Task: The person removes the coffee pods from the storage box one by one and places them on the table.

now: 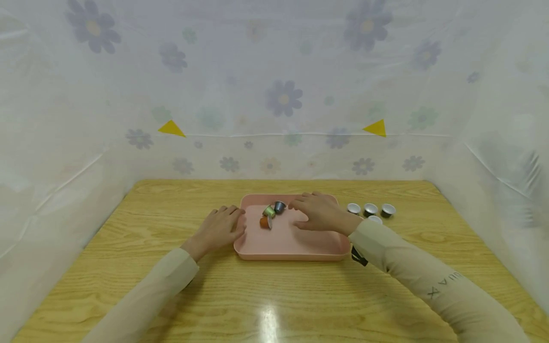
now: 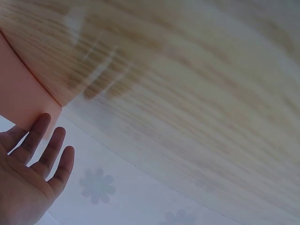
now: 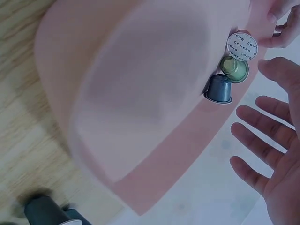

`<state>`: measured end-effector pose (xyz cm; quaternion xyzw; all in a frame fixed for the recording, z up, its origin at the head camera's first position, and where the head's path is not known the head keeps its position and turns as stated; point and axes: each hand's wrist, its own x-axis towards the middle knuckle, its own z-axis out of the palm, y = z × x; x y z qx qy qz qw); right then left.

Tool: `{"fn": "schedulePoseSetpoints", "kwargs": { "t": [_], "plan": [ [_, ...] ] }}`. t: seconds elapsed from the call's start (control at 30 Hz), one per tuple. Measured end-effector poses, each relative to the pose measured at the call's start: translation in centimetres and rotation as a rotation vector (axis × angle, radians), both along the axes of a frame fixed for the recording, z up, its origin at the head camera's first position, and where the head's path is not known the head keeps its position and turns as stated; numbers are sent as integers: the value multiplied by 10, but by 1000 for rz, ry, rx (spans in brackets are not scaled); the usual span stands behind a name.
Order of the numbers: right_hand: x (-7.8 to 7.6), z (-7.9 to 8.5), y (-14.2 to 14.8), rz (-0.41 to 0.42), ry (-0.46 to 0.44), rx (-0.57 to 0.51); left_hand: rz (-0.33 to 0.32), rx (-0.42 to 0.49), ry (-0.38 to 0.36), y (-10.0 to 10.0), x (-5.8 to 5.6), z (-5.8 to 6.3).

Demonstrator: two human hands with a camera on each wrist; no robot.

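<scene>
A pink tray (image 1: 283, 243) lies on the table with three coffee capsules in its left part. One is an orange capsule (image 1: 263, 222) tipped on its side, its printed white lid showing in the right wrist view. Beside it are a green capsule (image 1: 269, 211) and a dark blue capsule (image 1: 279, 206). My right hand (image 1: 319, 213) hovers over the tray, fingers spread and slightly bent, right of the blue capsule and holding nothing. At the tray's left rim is my left hand (image 1: 218, 227), its fingertips at the edge; whether they press on it is unclear.
Several dark capsules with pale lids, one a capsule (image 1: 388, 210) at the far right, stand on the wooden table (image 1: 266, 290) right of the tray, partly behind my right wrist. A flower-patterned white sheet (image 1: 257, 71) encloses the table's back and sides.
</scene>
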<state>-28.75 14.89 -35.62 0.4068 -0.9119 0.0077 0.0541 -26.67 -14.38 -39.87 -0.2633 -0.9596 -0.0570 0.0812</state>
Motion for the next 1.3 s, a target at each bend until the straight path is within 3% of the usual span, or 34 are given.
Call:
{"fn": "schedulePoseSetpoints", "kwargs": {
  "t": [0.63,0.97,1.3],
  "plan": [
    [-12,2,-32,24,-37,68,-3,-8,-3,0,0,-1],
    [-17,-6,-45,93,-50,47,0,-1,-2,0,1,1],
    [-14,-3,-56,99,-85,50,-1,-12,6,0,1,2]
  ]
}}
